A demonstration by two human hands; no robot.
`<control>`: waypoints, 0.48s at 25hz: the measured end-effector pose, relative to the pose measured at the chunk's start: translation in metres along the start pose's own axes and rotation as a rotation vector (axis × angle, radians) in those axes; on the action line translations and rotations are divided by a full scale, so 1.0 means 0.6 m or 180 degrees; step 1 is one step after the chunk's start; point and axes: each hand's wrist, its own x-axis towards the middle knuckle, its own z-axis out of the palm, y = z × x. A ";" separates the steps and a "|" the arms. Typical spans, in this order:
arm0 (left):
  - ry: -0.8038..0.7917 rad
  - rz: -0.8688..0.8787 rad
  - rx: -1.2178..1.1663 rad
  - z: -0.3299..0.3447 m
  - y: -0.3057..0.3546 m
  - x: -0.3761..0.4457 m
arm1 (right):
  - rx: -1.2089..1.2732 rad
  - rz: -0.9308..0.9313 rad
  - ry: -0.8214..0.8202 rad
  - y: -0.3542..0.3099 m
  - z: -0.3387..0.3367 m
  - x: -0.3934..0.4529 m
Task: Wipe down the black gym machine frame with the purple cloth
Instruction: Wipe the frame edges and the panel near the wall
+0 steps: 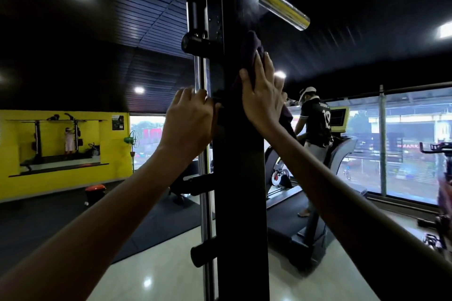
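Pressing cloth (248, 56) flat against frame (241, 178): right hand (263, 98), fingers extended. Left hand (189, 122): fingers curled round frame's left edge, beside chrome rod (204, 178).

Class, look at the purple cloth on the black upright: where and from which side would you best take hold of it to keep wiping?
Probably at its middle, from the right side of the upright, palm flat. The cloth lies draped along that right face, bunched above the right hand and trailing below it, so a flat press there pins most of it. The left hand steadies the frame's other side.
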 end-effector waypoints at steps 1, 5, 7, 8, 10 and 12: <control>-0.0035 -0.0019 0.0039 -0.003 0.005 -0.007 | -0.0045 0.0042 0.0060 -0.009 0.007 -0.023; 0.0017 0.0037 0.0380 0.004 0.019 -0.031 | -0.0179 -0.1032 0.0337 0.027 0.030 -0.127; 0.0127 -0.0020 0.0340 0.009 0.017 -0.039 | -0.0068 -0.0948 0.0271 0.051 0.021 -0.110; 0.0173 -0.0067 0.0309 0.011 0.019 -0.045 | 0.0037 -0.0641 0.0248 0.049 0.019 -0.102; 0.0214 -0.0096 0.0250 0.016 0.024 -0.061 | 0.0180 0.0047 0.0181 0.031 0.026 -0.101; 0.0237 -0.0114 0.0181 0.017 0.033 -0.085 | 0.0154 0.0113 0.0268 0.014 0.033 -0.135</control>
